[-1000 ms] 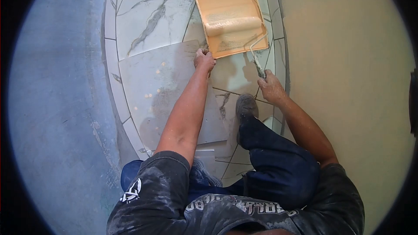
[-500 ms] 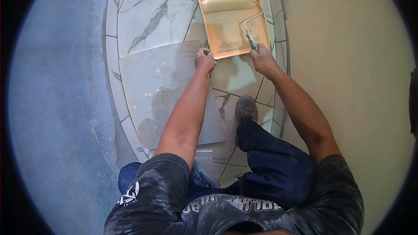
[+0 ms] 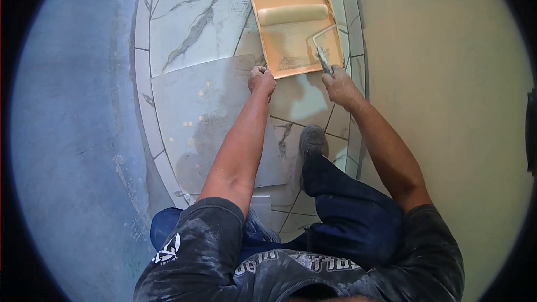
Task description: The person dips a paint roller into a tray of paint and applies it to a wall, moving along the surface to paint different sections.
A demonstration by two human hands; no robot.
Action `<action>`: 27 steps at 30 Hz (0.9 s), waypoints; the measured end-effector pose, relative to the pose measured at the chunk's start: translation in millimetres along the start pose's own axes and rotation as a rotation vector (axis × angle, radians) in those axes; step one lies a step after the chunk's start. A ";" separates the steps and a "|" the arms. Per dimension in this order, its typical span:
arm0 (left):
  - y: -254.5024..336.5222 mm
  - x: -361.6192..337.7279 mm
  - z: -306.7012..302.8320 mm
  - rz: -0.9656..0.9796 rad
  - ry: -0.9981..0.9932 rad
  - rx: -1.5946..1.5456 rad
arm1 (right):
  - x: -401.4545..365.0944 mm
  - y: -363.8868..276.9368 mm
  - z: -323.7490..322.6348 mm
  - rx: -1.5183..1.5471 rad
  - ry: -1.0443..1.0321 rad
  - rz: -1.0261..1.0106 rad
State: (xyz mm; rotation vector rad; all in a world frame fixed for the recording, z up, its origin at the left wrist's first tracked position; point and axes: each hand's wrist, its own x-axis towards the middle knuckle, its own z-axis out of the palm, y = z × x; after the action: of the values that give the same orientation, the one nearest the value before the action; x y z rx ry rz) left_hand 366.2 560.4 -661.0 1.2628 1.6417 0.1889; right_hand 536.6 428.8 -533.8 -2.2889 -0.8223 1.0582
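Observation:
An orange paint tray (image 3: 273, 50) lies on the tiled floor ahead of me, with paint on its inside. Its near left corner is in the closed fingers of my left hand (image 3: 262, 82). My right hand (image 3: 342, 88) is wrapped around the paint-smeared handle of a paint roller (image 3: 293, 15). The cream-coated sleeve of the roller lies across the upper half of the tray, and its bent wire frame runs down the right side. Paint specks dot both hands.
A blue wall (image 3: 67, 106) rises on the left and a beige wall (image 3: 442, 78) on the right. Marble-pattern tiles (image 3: 193, 28) cover the narrow floor. A flat grey sheet (image 3: 218, 128) with paint drops lies left of my shoe (image 3: 313, 141).
The roller has come a little toward me inside the tray, and my right hand has drawn back with it. My left hand stays at the tray's corner.

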 end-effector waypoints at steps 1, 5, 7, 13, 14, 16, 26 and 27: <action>5.3 -5.5 -4.9 -0.037 -0.034 -0.031 | -12.3 -0.5 -3.2 -0.064 -0.029 0.019; 14.7 -14.6 -14.1 -0.061 -0.067 -0.086 | -53.9 14.3 -8.3 -0.152 -0.051 0.045; 3.6 -2.1 -12.9 -0.033 -0.175 -0.105 | -73.5 20.4 -7.6 -0.192 -0.042 0.036; -1.8 -1.1 -14.0 -0.091 -0.261 -0.381 | -106.4 44.9 2.7 -0.197 -0.070 0.108; 0.7 -2.7 -15.0 -0.092 -0.257 -0.384 | -107.8 47.7 3.5 -0.204 -0.048 0.081; -2.2 -3.6 -15.5 -0.085 -0.254 -0.388 | -112.2 44.0 4.6 -0.206 -0.035 0.055; -3.6 -7.6 -21.3 -0.116 -0.296 -0.453 | -134.6 45.9 1.8 -0.203 -0.070 0.082; -3.6 -8.4 -22.1 -0.115 -0.305 -0.443 | -135.8 46.2 1.2 -0.204 -0.076 0.089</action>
State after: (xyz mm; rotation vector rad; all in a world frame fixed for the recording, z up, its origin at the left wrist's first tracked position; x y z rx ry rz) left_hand 346.4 561.5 -647.6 0.8131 1.3131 0.2584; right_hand 479.7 302.8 -495.7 -2.4883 -0.9026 1.1536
